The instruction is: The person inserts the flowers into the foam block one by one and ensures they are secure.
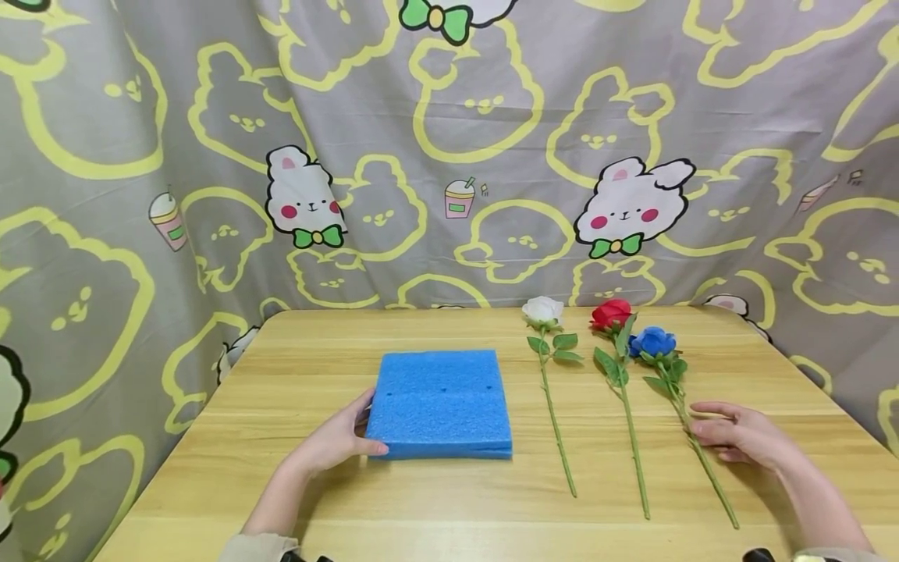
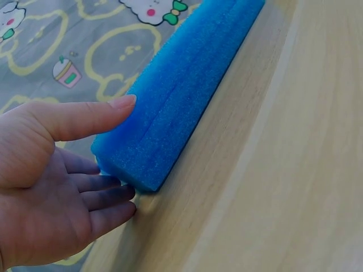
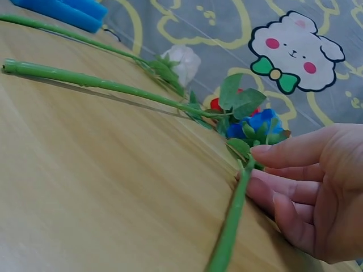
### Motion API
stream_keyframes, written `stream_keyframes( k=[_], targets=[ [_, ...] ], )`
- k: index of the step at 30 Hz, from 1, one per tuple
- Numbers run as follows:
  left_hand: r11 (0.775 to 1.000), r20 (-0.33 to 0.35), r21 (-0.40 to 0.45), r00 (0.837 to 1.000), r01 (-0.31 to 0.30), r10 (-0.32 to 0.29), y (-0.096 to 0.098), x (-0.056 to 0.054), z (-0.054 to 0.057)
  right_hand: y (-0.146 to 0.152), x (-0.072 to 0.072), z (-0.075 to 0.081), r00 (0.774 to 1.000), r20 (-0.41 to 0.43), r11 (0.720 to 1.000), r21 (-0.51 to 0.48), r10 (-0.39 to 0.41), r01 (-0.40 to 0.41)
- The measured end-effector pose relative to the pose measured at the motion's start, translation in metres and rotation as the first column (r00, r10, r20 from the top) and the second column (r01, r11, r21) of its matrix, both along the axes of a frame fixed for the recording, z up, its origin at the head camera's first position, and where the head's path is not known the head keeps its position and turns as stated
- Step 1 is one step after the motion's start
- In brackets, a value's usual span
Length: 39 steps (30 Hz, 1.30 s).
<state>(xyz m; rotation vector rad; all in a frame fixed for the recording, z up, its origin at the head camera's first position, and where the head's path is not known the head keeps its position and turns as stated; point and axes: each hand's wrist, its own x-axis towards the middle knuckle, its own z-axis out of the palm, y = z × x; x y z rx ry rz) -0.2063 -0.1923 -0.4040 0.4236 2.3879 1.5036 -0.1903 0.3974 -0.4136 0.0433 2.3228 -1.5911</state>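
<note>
A square blue foam block (image 1: 441,402) with a few small holes along its top lies on the table. At its left side is my left hand (image 1: 335,437), the thumb on the front corner and the fingers along the left edge. In the left wrist view those fingers (image 2: 113,212) stay nearly straight against the end of the foam. Over on the right, my right hand (image 1: 747,437) pinches the green stem of an artificial blue rose (image 1: 655,342) partway along. The right wrist view has the thumb (image 3: 283,148) on one side of this stem (image 3: 231,226) and fingers on the other.
Between the foam and the blue rose lie a white rose (image 1: 543,312) and a red rose (image 1: 611,314), stems toward me. All rest on a wooden table (image 1: 435,511). A grey curtain with yellow cartoon outlines (image 1: 485,101) hangs behind and at both sides.
</note>
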Motion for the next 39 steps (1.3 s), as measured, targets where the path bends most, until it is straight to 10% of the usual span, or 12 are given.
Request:
stream_keyframes(
  k=[11, 20, 35, 39],
  targets=[
    [1.0, 0.01, 0.0, 1.0, -0.024, 0.024, -0.002, 0.002, 0.0, -0.015, -0.004, 0.003, 0.999, -0.031, 0.995, 0.103, -0.007, 0.011],
    [1.0, 0.016, 0.025, 1.0, -0.002, 0.001, -0.001, 0.001, -0.001, -0.009, -0.002, -0.001, 1.0, -0.006, 0.986, -0.169, 0.002, -0.003],
    [1.0, 0.0, 0.007, 1.0, 0.005, -0.005, 0.0, 0.001, 0.0, -0.003, -0.002, 0.002, 0.976, -0.119, 0.711, -0.669, 0.181, -0.214],
    [1.0, -0.002, -0.003, 1.0, -0.002, 0.002, 0.0, 0.001, 0.001, -0.004, -0.002, 0.007, 0.972, -0.158, 0.716, -0.657, 0.176, -0.236]
  ],
)
